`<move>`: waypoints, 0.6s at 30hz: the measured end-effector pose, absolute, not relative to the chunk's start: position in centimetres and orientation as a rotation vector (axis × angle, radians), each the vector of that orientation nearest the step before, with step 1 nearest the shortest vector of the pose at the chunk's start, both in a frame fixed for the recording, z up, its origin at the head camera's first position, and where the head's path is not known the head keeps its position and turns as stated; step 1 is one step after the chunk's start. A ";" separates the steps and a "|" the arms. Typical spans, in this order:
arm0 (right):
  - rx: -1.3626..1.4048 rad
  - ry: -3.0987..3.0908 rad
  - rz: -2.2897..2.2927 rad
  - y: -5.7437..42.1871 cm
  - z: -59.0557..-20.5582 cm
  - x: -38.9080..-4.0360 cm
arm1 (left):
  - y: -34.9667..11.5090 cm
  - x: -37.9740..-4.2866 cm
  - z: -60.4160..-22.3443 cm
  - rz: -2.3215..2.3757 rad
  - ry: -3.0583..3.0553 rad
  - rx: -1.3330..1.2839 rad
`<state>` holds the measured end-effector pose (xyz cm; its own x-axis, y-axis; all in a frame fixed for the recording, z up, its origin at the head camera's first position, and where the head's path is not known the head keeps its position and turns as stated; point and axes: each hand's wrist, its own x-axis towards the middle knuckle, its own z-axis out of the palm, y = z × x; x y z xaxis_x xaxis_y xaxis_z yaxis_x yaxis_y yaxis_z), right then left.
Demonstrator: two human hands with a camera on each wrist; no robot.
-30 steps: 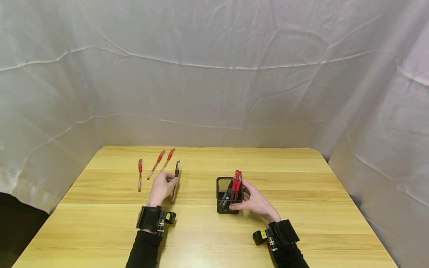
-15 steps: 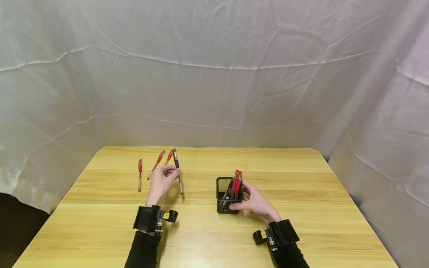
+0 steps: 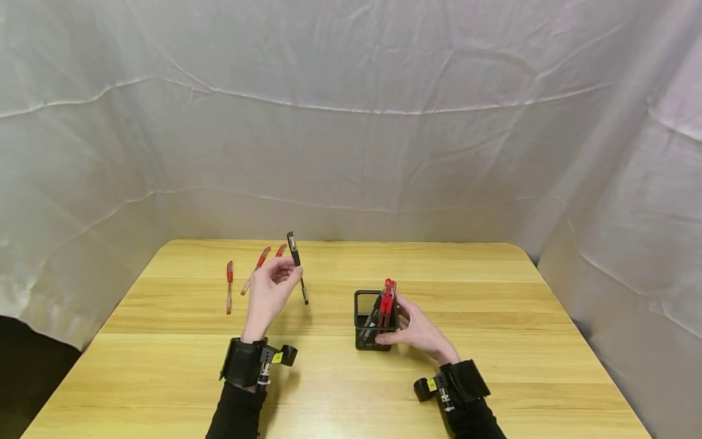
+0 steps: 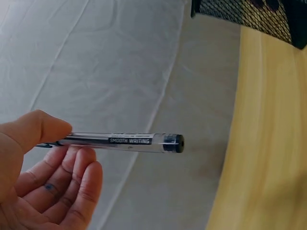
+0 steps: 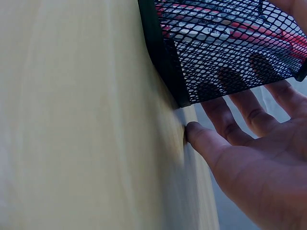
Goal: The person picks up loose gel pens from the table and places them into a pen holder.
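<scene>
In the head view my left hand [image 3: 269,296] holds up a black capped gel pen [image 3: 294,251], pinched between thumb and fingers, cap end up. The left wrist view shows the lower barrel of the pen [image 4: 127,140], clear with a dark end plug, jutting past the fingertips. My right hand [image 3: 419,332] grips the right side of a black mesh pen holder [image 3: 359,339], thumb at its front, other fingers behind the mesh wall [image 5: 225,81]. Red pens [image 3: 387,299] and dark pens [image 3: 368,328] lean inside the holder.
Left of the left hand lie three red pens: one farthest left [image 3: 229,286], a slanted one [image 3: 263,256], and another [image 3: 281,250] partly hidden by the hand. The wooden table [image 3: 493,292] ends at a grey cloth backdrop [image 3: 351,152].
My left hand has picked the black pen up from the table, raised it and moved slightly right and away, tilting its cap end up. The right hand and pen holder have stayed put.
</scene>
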<state>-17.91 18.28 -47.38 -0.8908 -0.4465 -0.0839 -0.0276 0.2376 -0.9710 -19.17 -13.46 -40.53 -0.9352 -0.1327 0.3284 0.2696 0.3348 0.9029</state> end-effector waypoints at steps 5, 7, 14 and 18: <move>-0.445 2.164 -1.705 18.2 -47.2 -17.9 | -12.5 -18.5 -39.6 -1.588 -2.158 -0.238; -0.438 2.161 -1.711 18.1 -47.2 -17.9 | -12.2 -18.2 -39.3 -1.590 -2.126 -0.280; -0.441 2.160 -1.708 18.1 -47.2 -17.9 | -10.8 -17.4 -38.7 -1.567 -2.082 -0.381; -0.444 2.163 -1.703 18.1 -47.2 -17.9 | -10.0 -17.1 -38.6 -1.541 -2.053 -0.441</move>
